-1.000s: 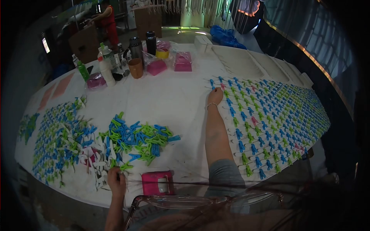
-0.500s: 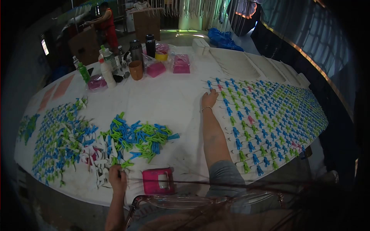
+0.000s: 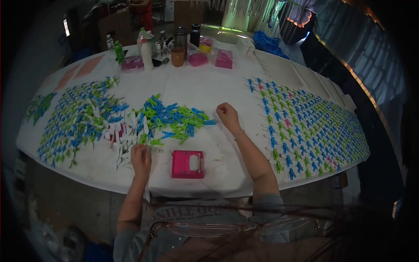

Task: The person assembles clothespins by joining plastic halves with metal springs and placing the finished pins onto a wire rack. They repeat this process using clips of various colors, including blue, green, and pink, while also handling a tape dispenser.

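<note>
My left hand [image 3: 141, 158] rests at the near edge of a loose pile of blue and green plastic clips [image 3: 174, 120], its fingers curled among white pieces [image 3: 124, 139]; what it grips is hidden. My right hand [image 3: 227, 114], with a bead bracelet on the wrist, hovers just right of the pile beside a blue clip [image 3: 209, 122], fingers loosely bent and nothing seen in them. Neat rows of blue, green and a few pink clips on white pieces [image 3: 301, 126] cover the table's right side. A pink box [image 3: 188, 164] lies between my arms.
A second spread of clips [image 3: 74, 120] fills the left of the white table [image 3: 205, 87]. Bottles, a brown cup [image 3: 177, 56], dark flasks and pink bags stand at the far edge. A person in red is behind them. The table's front edge is close to my body.
My right hand has drawn back from the far end of the clip rows to the right edge of the loose pile. The view has shifted down and left. My left hand stays at the pile.
</note>
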A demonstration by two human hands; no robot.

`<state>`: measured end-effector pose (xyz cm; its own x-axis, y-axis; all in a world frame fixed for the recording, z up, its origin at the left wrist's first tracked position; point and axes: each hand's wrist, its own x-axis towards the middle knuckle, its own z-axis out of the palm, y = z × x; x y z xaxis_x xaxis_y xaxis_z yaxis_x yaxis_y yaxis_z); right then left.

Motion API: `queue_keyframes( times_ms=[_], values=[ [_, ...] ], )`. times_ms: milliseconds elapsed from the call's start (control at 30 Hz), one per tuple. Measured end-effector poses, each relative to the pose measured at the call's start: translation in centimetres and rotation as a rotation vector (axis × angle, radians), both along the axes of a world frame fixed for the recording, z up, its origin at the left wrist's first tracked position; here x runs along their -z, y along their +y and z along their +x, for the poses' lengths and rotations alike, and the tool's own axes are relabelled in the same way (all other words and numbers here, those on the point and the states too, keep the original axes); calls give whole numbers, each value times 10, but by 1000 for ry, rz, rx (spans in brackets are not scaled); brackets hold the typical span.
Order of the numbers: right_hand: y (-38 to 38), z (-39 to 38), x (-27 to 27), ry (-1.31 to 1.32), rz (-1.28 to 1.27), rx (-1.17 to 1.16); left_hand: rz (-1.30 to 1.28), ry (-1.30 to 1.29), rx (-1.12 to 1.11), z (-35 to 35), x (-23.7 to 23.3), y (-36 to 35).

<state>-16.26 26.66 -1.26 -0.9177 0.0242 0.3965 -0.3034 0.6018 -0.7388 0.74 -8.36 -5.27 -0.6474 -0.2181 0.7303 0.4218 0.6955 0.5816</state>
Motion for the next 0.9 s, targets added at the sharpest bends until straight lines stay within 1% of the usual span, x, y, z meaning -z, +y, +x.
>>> queue_keyframes(
  times_ms=[33, 67, 100, 167, 200, 267, 300, 333, 367, 400, 467, 533, 567, 667, 733, 800, 867, 900],
  values=[
    [-5, 17, -10, -7, -18, -88, -4, 42, 25, 2, -4, -2],
    [-10, 33, -18, -11, -18, -110, -9, 86, 51, 2, -9, -4],
    [-14, 49, -25, -26, -29, -164, 115, 50, 76, -1, -8, -5],
    [-27, 79, -36, -52, -37, -240, 391, -36, 154, -5, -24, 2],
    [-33, 93, -40, -62, -70, -292, 542, -86, 208, -5, -43, 12],
    [-45, 117, -43, -84, -103, -358, 789, -232, 460, -11, -62, 25],
    [-52, 128, -42, -77, -137, -430, 793, -233, 445, -15, -64, 32],
    [-59, 136, -43, -70, -172, -499, 814, -307, 546, -20, -64, 38],
    [-65, 143, -46, -77, -172, -505, 834, -383, 651, -24, -64, 45],
    [-72, 149, -48, -109, -214, -509, 836, -387, 645, -29, -66, 51],
    [-81, 155, -43, -152, -258, -513, 830, -378, 711, -36, -68, 59],
    [-87, 151, -38, -46, -266, -491, 840, -396, 745, -44, -64, 59],
    [-88, 150, -37, -52, -264, -491, 845, -406, 785, -47, -63, 60],
    [-91, 150, -39, -132, -325, -484, 819, -433, 846, -41, -70, 65],
    [-88, 151, -38, -268, -360, -526, 811, -434, 861, -38, -70, 64],
    [-85, 156, -38, -275, -337, -512, 804, -438, 877, -36, -67, 63],
    [-81, 162, -36, -284, -309, -495, 776, -434, 949, -33, -61, 63],
    [-78, 165, -34, -225, -268, -491, 787, -436, 945, -31, -59, 63]
  ],
)
